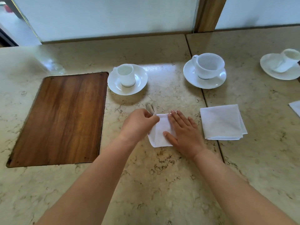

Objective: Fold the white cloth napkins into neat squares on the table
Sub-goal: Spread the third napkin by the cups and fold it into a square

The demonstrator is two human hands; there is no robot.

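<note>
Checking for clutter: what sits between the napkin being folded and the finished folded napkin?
Only the right hand and bare marble table between napkin and folded napkin, head view.

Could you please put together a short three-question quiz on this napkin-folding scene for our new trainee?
1. True or false: the right hand lies flat on the small white cloth napkin being folded.
2. What does the left hand do? A) lifts a cup B) pinches the napkin's far corner C) rests on the inset wooden board
3. Which side of the hands holds the finished folded white square napkin?

Key: 1 true; 2 B; 3 the person's right.
</note>
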